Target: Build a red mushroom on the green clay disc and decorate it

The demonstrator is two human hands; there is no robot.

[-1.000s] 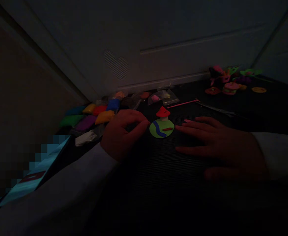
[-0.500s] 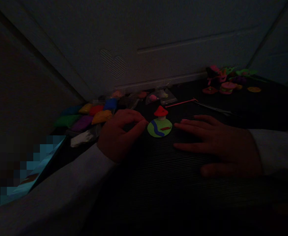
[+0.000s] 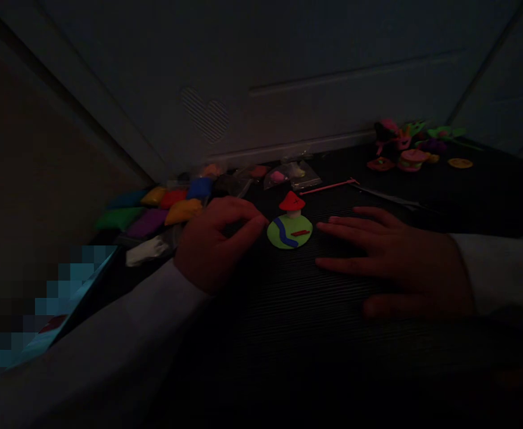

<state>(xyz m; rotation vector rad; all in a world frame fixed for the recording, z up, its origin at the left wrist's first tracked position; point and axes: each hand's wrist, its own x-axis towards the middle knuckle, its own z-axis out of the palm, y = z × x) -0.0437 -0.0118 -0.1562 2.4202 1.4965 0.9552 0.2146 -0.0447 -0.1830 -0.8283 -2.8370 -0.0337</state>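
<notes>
A round green clay disc (image 3: 304, 238) lies on the dark table with a blue wavy strip (image 3: 283, 233) and a small red-brown strip (image 3: 300, 233) on it. At its back edge stands a clay mushroom (image 3: 292, 201) with a red cap and pale stem. My left hand (image 3: 220, 241) rests at the disc's left edge, thumb and index fingertip pinched together; whether anything is between them is hidden. On the right, my right hand (image 3: 395, 262) lies flat with fingers spread, its fingertips just short of the disc and holding nothing.
Packs of coloured clay (image 3: 148, 222) crowd the left. Small clear bags (image 3: 306, 176) lie behind the mushroom. A pink stick (image 3: 328, 187) and scissors (image 3: 389, 197) lie behind my right hand. Finished clay figures (image 3: 412, 159) stand at the back right, near the wall. A lit screen (image 3: 83, 292) is at left.
Both hands, the disc and the mushroom keep their places. The whole view has shifted very slightly, and the picture on the screen at left differs.
</notes>
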